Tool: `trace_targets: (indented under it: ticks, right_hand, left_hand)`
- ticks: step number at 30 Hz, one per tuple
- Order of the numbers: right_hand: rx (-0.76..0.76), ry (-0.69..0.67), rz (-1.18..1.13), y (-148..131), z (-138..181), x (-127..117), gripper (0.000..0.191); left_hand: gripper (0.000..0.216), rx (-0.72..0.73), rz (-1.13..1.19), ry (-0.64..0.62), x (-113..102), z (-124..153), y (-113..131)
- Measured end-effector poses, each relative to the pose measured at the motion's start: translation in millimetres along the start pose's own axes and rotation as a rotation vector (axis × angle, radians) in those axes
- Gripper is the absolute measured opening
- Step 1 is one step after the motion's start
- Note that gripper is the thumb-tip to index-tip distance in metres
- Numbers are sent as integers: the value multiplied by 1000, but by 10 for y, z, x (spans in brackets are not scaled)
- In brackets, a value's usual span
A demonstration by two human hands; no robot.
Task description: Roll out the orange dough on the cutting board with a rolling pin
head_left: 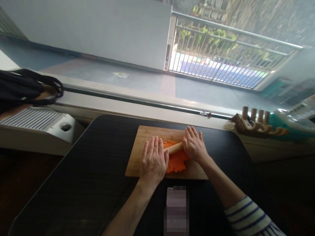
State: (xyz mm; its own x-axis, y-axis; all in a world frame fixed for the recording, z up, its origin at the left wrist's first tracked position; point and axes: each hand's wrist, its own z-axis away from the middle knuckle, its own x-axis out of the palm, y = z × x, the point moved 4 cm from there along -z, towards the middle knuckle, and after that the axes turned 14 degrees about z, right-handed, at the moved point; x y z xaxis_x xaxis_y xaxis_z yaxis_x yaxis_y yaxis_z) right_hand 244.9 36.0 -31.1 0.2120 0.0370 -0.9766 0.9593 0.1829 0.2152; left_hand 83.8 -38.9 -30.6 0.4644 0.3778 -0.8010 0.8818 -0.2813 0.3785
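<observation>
A wooden board lies on a black table. On the board is a flattened patch of orange dough. A wooden rolling pin lies across the dough. My left hand presses flat on the pin's left end, fingers stretched out. My right hand lies flat on the pin's right end, fingers also extended. Most of the pin is hidden under my palms.
A window sill runs behind the table. A white radiator-like unit with a black bag on it stands at the left. A wooden rack with pegs sits at the right. A blurred upright object is near me.
</observation>
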Motion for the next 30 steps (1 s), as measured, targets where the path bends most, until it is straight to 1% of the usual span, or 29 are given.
trace_targets:
  ticks: [5, 9, 12, 16, 19, 21, 23, 25, 27, 30]
  right_hand:
    - [-56, -61, 20, -82, -332, -46, 57]
    - [-91, -97, 16, -136, -464, -51, 57]
    - [-96, -76, 4, -124, -418, -49, 56]
    - [-92, -52, -14, -52, -233, -31, 57]
    - [-109, -20, 6, -4, -158, -75, 57]
    - [-176, 55, 29, 0, -169, -142, 56]
    - [-300, 135, 41, -21, -200, -193, 56]
    - [-402, 158, 25, -37, -223, -186, 55]
    - [-419, 148, -3, -26, -234, -134, 54]
    - [-376, 152, -26, 6, -253, -66, 54]
  left_hand:
    - [50, -26, -33, -40, 18, -106, -78]
    - [51, -45, -38, -67, 25, -160, -131]
    - [50, -39, -35, -75, 18, -163, -129]
    - [49, -9, -18, -79, 6, -127, -94]
    - [48, -5, 1, -78, 3, -96, -97]
    - [47, 5, 15, -80, 3, -81, -103]
    - [47, 15, 18, -76, -3, -72, -99]
    - [47, 6, 5, -65, -17, -66, -84]
    - [47, -10, -8, -57, -32, -65, -59]
    - [47, 15, 4, -74, -37, -77, -14]
